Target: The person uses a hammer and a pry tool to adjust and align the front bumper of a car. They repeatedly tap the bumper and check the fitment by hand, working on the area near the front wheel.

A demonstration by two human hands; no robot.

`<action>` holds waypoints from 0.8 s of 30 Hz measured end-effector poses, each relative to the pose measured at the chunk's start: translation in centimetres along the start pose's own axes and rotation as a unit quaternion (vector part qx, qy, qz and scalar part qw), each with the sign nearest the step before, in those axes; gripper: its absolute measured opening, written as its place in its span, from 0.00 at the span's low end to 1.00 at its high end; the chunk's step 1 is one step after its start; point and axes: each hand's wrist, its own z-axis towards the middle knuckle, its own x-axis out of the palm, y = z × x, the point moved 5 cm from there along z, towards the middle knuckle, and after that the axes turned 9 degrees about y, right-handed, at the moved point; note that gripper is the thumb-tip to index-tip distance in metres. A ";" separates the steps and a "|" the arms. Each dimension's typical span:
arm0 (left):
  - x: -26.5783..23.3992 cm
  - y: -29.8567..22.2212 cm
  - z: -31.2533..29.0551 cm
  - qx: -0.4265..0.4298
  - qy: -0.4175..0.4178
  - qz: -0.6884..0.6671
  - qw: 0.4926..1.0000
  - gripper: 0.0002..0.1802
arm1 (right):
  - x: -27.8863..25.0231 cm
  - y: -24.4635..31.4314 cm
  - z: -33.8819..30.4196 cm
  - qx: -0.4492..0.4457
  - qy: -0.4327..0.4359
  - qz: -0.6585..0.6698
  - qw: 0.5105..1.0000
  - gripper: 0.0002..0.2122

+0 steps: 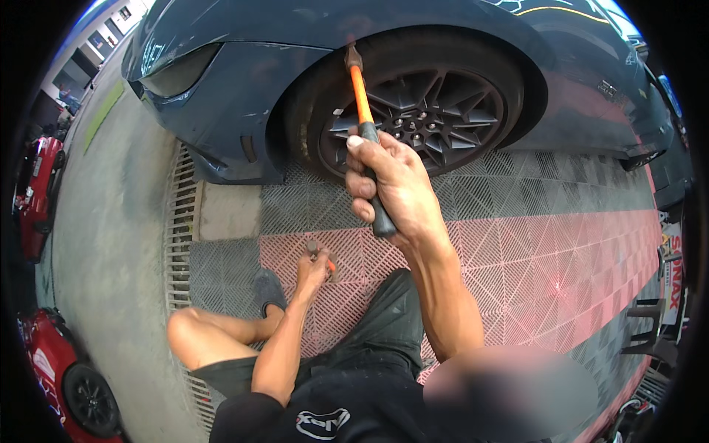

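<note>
My right hand [391, 184] is raised and shut on a hammer [363, 111] with an orange shaft and black grip, its head up near the top of the tyre. Lower down, my left hand [314, 269] is shut on a small metal tool with an orange handle [325, 258], held against the pink grid floor tile [517, 266]. Just beyond both hands stands a dark blue car's front wheel [421, 111] with a black multi-spoke rim. I sit on the floor with my left knee [185, 332] bent out to the left.
The dark blue car's front bumper [221, 96] hangs over a metal drain grate [177, 221] and grey concrete floor at the left. Red cars [40, 192] stand at the far left edge. Grey and pink grid tiles stretch to the right, toward a rack [653, 325].
</note>
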 end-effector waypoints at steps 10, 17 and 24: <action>1.6 8.6 10.3 -0.015 -0.191 0.250 0.949 0.16 | 0.6 0.3 0.4 0.013 -0.049 0.008 0.999 0.19; 5.7 17.8 8.8 -0.188 -0.159 0.114 0.962 0.29 | 0.1 0.9 0.1 0.021 -0.071 0.024 0.997 0.24; 2.5 12.7 4.6 -0.154 -0.145 0.199 0.957 0.37 | -0.6 0.5 0.3 0.021 -0.052 0.039 0.998 0.23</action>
